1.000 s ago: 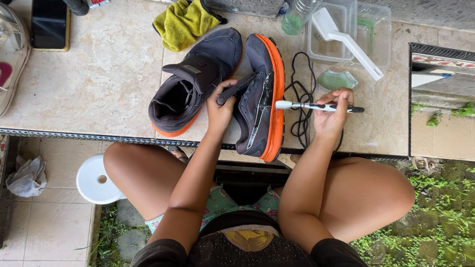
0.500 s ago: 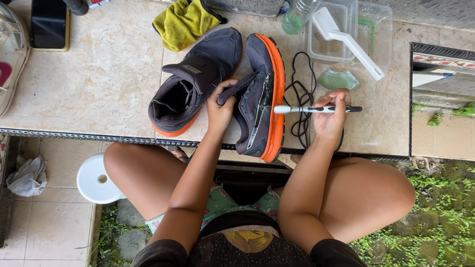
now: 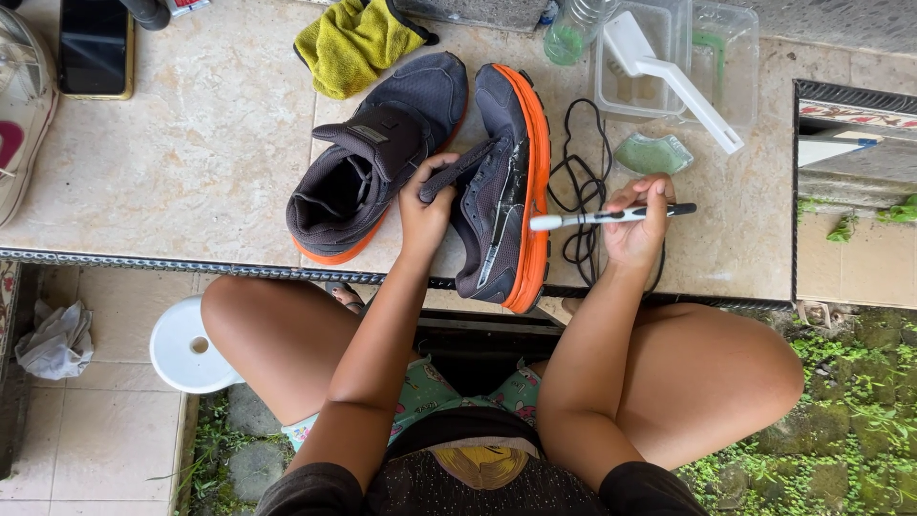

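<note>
- Shoe [image 3: 501, 191], grey with an orange sole, lies tipped on its side at the bench [image 3: 191, 172] edge, sole facing the person's right, beside its upright twin [image 3: 368, 158].
- Left hand [image 3: 427, 205] is clamped on the tipped shoe's strap and upper, pinning it in place as it did a second ago.
- Right hand [image 3: 638, 222] is closed around a toothbrush [image 3: 611, 216]; over the last second the white head has slid in from the gap beside the laces [image 3: 578, 191] and now touches the orange sole.
- That small move reads as the start of a scrubbing stroke along the sole's edge; the wet streak on the upper suggests cleaning is under way, not finished.
- Green sponge [image 3: 652, 153], clear tubs [image 3: 669, 57], a white scoop [image 3: 673, 81], a bottle [image 3: 573, 29] and a yellow cloth [image 3: 358, 38] sit behind the shoes, untouched.
- Phone [image 3: 94, 48] lies far left.
</note>
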